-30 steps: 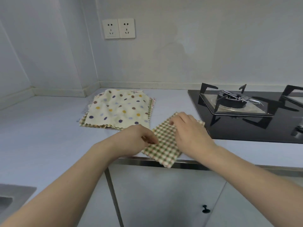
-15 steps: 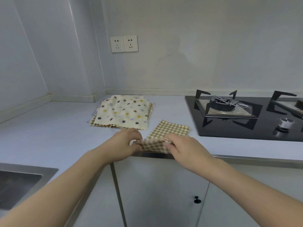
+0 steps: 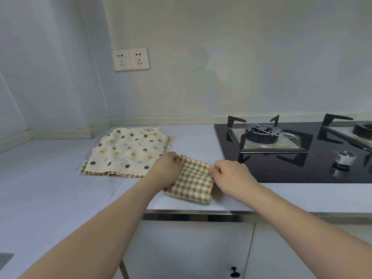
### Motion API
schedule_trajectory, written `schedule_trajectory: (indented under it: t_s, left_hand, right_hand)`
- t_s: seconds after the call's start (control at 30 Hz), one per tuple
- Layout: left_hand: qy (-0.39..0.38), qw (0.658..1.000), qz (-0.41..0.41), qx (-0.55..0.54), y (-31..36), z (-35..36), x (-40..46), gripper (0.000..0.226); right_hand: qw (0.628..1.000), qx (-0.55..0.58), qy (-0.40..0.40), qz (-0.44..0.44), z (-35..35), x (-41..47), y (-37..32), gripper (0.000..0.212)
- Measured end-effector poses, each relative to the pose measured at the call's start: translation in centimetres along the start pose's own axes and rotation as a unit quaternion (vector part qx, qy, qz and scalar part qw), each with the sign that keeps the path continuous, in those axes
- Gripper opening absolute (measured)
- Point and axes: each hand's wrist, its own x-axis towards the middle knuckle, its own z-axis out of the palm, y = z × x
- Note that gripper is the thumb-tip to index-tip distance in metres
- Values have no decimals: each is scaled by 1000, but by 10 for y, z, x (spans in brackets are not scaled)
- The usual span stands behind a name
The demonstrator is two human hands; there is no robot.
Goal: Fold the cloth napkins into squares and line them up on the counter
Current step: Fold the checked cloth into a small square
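**Checked napkin folded over and held at its far corners**

The far corners of the checked napkin [image 3: 192, 181] are pinched by the left hand [image 3: 168, 168] and right hand [image 3: 231, 175]. Half a second ago its near edge was gripped; now it lies doubled at the bench [image 3: 50, 188] centre. Unfolded napkins [image 3: 126, 152] wait upper left.

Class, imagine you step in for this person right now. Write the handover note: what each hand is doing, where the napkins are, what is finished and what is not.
Left hand pinches the far left corner of the checked napkin; right hand pinches its far right corner.
The checked napkin lies folded near the front edge of the counter, between the hands, its fold apparently just laid down.
The polka-dot napkin tops an unfolded pile behind and to the left, with other cloth edges showing beneath.
Done: this fold. No finished squares are lined up yet.
Left: square up the checked napkin, fold the pile, line all up.
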Motion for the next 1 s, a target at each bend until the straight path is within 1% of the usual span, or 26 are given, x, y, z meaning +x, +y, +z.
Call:
schedule_trajectory:
  t_s: [0.1,0.13,0.2,0.27,0.33,0.4,0.47,0.57,0.63,0.7,0.73,0.77,0.8,0.83,0.87,0.9,0.93,0.97,1.0]
  left_hand:
    - [12,992,26,123,-5,17,16,20]
    - [24,986,35,162,-7,22,18,20]
    - [55,973,49,220,-10,30,18,13]
    - [83,966,55,238,-11,34,16,10]
    - [107,963,54,241,-13,37,15,10]
    - [119,961,43,245,-14,38,14,12]
    - [122,958,34,257,-15,36,14,18]
    - [107,953,48,280,-19,27,13,33]
    - [101,942,63,315,-20,19,10,30]
    - [133,928,93,337,-19,11,2,16]
    - [156,928,114,319,-17,9,-5,12]
    - [168,934,139,281,-15,8,-14,12]
    - [166,946,166,223,-12,9,-25,10]
    - [146,955,193,170,-10,11,-38,5]
    - [123,958,216,144,-8,15,-51,10]
    - [107,953,235,158,-7,20,-63,20]
    - [106,942,243,207,-8,27,-70,30]
    - [122,927,247,255,-11,33,-75,36]
    - [140,918,247,278,-14,37,-76,36]
  right_hand:
    - [997,-73,-2,-15,7,14,9,37]
    - [996,-83,-14,-16,7,19,11,37]
    - [994,-88,-60,-7,5,29,14,38]
    - [988,-107,-110,4,3,37,13,38]
    - [975,-164,-150,-1,3,42,11,36]
    - [960,-210,-183,-5,4,43,10,43]
    - [954,-223,-200,-1,3,40,10,51]
    - [951,-223,-215,8,0,34,8,55]
    - [953,-215,-212,7,-1,26,5,55]
    - [965,-185,-186,7,2,16,5,50]
    - [974,-157,-165,10,4,12,6,45]
    - [981,-127,-145,15,6,7,8,41]
    - [987,-100,-128,18,10,2,9,38]
    - [990,-81,-114,19,14,-3,11,36]
    - [992,-68,-100,17,18,-6,12,35]
    - [994,-62,-87,16,21,-9,13,35]
    - [995,-59,-77,16,24,-11,14,36]
    - [996,-58,-72,15,25,-12,14,40]
    - [996,-58,-71,12,25,-12,14,44]
